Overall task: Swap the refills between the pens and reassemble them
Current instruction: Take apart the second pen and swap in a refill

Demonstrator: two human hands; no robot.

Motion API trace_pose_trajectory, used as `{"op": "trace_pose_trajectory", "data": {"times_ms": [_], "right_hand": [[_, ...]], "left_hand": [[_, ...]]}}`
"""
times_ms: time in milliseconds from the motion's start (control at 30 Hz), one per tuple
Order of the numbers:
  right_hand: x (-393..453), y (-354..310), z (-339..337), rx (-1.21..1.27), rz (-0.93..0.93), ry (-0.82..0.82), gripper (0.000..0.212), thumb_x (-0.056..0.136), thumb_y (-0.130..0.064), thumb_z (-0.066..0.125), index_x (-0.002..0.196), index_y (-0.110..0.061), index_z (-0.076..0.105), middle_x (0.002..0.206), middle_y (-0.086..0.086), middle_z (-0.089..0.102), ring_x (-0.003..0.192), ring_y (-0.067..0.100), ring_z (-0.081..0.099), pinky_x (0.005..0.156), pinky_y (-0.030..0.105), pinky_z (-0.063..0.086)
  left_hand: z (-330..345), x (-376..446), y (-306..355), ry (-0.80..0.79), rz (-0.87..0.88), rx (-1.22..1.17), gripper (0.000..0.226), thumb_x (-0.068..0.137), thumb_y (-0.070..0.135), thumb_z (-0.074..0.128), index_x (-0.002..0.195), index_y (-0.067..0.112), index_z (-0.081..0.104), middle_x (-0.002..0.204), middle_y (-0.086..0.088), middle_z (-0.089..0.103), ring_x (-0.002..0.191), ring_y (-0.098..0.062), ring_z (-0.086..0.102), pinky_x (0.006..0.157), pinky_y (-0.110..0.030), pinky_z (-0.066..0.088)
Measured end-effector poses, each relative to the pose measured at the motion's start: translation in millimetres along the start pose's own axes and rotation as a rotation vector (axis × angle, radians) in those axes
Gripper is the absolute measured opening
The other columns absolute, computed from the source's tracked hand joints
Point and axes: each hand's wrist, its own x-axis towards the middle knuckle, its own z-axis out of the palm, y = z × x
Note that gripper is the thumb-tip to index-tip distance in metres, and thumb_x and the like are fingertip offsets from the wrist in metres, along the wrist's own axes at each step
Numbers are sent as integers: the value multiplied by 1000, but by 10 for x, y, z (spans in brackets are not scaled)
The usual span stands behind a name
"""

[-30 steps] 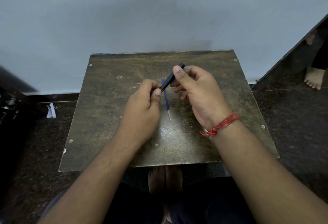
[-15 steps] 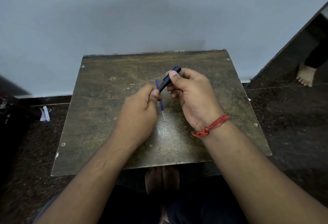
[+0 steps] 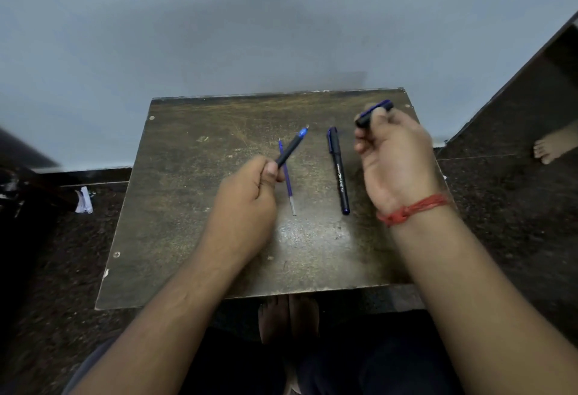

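Keeping the left hand (image 3: 247, 197) clenched round the uncapped black pen with blue tip (image 3: 291, 149) and the right hand (image 3: 395, 156) pinching its black-and-blue cap (image 3: 373, 113), I judge unscrewing comes next, 1 loose blue refill (image 3: 287, 177) lying beside it.

We see a refill (image 3: 287, 177) lying on the table (image 3: 187, 206) near its middle, a capped pen (image 3: 338, 172) just to its right. Above them, our left hand (image 3: 247, 203) holds a pen barrel (image 3: 291, 147); our right hand (image 3: 395, 156), toward the far right corner, holds a pen cap (image 3: 373, 113).
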Motion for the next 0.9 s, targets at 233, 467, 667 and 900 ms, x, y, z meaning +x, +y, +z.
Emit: {"op": "trace_pose_trajectory", "data": {"times_ms": [233, 467, 667, 900], "right_hand": [[-78, 104, 88, -1030, -337, -214, 12, 96, -24, 58, 99, -17, 68, 102, 1, 64, 92, 15, 59, 67, 15, 38], [-253, 152, 156, -1364, -426, -258, 21, 93, -25, 60, 109, -17, 49, 90, 1, 62, 104, 27, 53, 80, 41, 51], [-289, 194, 199, -1540, -424, -281, 11, 96, -26, 57, 96, -20, 48, 79, 1, 54, 103, 27, 52, 70, 35, 41], [-252, 143, 171, -1548, -488, -258, 18, 100, -32, 51, 95, -15, 56, 73, -3, 53, 97, 25, 53, 68, 33, 38]], "left_hand": [[0, 38, -33, 119, -29, -78, 30, 104, 32, 37, 81, 32, 56, 62, 8, 47, 54, -7, 40, 49, -25, 30], [4, 47, -45, 112, -44, -102, 29, 103, 33, 38, 83, 28, 58, 62, 9, 47, 53, -5, 39, 49, -24, 30], [-5, 56, -56, 115, -55, -109, 29, 103, 34, 38, 85, 27, 59, 62, 6, 47, 52, -5, 38, 48, -26, 30], [-13, 50, -37, 105, -72, -116, 28, 103, 33, 38, 84, 29, 58, 62, 9, 47, 52, -4, 39, 47, -22, 29]]}}
